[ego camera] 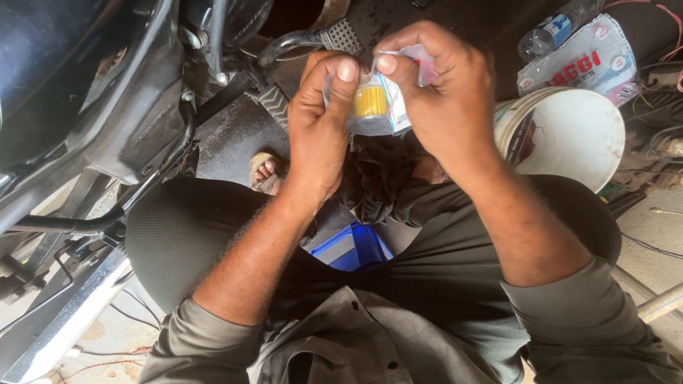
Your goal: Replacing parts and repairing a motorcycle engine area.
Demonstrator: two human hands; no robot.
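Both hands are raised in front of me and pinch a small clear plastic packet [384, 117]. Inside it sits a little yellow cylindrical part [371, 102]. My left hand [320, 128] holds the packet's left side with thumb and fingers. My right hand [441, 92] grips the top right edge, its thumb pressed near the top of the packet. My knees in dark trousers spread below the hands.
A motorcycle [107, 107] with footpeg and pedal [334, 35] fills the left side. A white bucket [569, 135] stands at right, with a plastic bottle [551, 32] and a printed bag [590, 64] behind it. A blue crate [356, 249] lies under me. Loose wires lie on the floor.
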